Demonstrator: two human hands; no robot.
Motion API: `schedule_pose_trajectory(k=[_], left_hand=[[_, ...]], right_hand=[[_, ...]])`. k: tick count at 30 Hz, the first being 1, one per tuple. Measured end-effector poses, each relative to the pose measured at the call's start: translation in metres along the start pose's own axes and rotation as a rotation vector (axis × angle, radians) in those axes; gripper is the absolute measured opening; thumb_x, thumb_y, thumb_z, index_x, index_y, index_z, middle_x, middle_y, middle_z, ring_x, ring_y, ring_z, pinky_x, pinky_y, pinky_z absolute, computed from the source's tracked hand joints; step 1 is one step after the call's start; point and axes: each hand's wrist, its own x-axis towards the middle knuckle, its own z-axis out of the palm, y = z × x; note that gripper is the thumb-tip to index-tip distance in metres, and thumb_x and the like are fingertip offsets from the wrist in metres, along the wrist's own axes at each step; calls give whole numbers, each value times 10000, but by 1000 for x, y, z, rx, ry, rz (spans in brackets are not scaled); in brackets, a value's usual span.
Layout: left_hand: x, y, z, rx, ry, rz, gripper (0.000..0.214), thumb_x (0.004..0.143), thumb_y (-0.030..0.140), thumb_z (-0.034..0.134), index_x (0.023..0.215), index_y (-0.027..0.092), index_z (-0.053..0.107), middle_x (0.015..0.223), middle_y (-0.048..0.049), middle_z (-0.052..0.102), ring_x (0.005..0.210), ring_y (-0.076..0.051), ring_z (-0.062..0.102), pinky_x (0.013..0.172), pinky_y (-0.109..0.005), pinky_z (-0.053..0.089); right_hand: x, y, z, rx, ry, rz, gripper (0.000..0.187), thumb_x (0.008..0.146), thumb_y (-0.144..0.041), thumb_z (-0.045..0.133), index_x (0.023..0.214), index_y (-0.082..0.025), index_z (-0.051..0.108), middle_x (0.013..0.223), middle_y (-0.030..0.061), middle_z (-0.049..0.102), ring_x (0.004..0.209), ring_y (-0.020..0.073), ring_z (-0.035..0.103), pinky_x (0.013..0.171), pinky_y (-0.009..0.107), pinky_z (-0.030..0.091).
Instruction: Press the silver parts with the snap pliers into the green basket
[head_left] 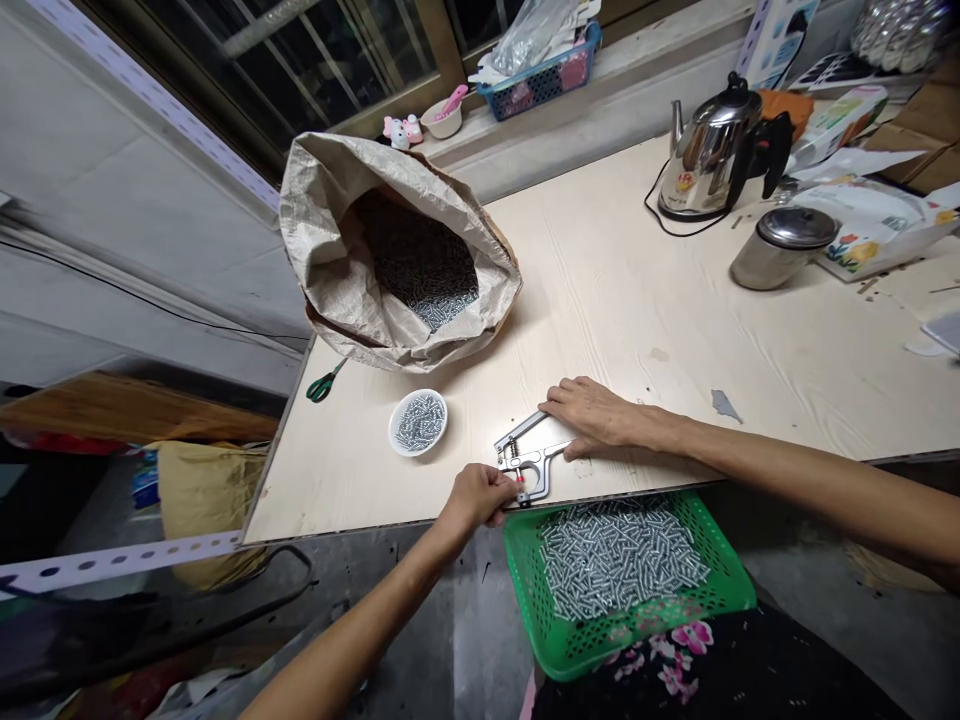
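Silver snap-fastener pliers lie at the table's front edge, their handles pointing right and spread apart. My right hand is closed round the handle ends. At the jaw, near a small red part, my left hand pinches with thumb and finger; what is between them is too small to make out. A white bowl of small metal screw-like pieces stands left of the pliers. Below the table edge, a green basket holds many similar silver pieces.
Behind the bowl stands an open woven sack with more metal pieces inside. Green-handled scissors lie at the left edge. A steel kettle and a lidded metal canister stand at the back right. A grey scrap lies beyond my right forearm.
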Motion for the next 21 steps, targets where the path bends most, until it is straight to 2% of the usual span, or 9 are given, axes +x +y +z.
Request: schedule_pose_trajectory(k=[2,4,6,8,10,12,18,21], left_hand=[[-6,4,5,224,250,233,277,841,364,581,677,146,626,663,-41,612,623,-154,573,580,-258,433],[-5,13,11,374,405,481,202,860,345,571,896,163,652,915,-74,632,845,-202,586,709,-304,468],[3,24,17,470,420,668,330,831,340,623,1114,175,583,1146,-103,576,1037,-247,526,834,-362,468],[16,35,21,544,385,760,517,794,334,673,1244,165,481,1269,-125,508,1124,-270,465,910,-401,447],[28,43,22,603,332,775,591,788,322,680,1290,149,420,1271,-134,500,1117,-275,458,916,-416,442],[35,48,20,650,290,761,573,796,306,670,1282,140,416,1202,-129,531,1075,-274,471,883,-414,451],[31,51,20,667,283,698,259,849,262,605,1076,154,544,1029,-86,582,983,-239,495,834,-368,446],[30,52,24,648,302,684,127,882,261,556,955,160,581,957,-74,595,934,-226,505,806,-356,443]], right_hand=[[-2,-3,1,9,0,27,536,608,-437,841,991,-167,581,964,72,561,869,228,461,710,339,388],[-3,-6,2,18,-11,50,530,619,-406,840,1009,-157,581,976,79,561,876,231,465,698,332,398],[-5,-9,1,24,-25,68,546,632,-403,831,1037,-139,577,989,91,560,885,236,470,714,336,412],[-8,-11,-1,27,-31,85,596,618,-412,837,1062,-117,570,997,104,559,892,240,473,747,344,423],[-12,-11,-4,24,-26,121,641,579,-410,858,1066,-113,566,1000,110,558,898,245,477,755,347,430],[-17,-11,-6,17,-8,154,591,580,-380,860,1036,-136,573,995,102,559,888,240,481,725,338,432],[-20,-10,3,-50,47,163,186,759,-260,736,833,-159,598,850,70,571,801,206,485,655,312,390],[-17,-11,13,-45,71,137,104,840,-210,629,758,-171,578,777,53,570,743,190,478,644,310,376]])
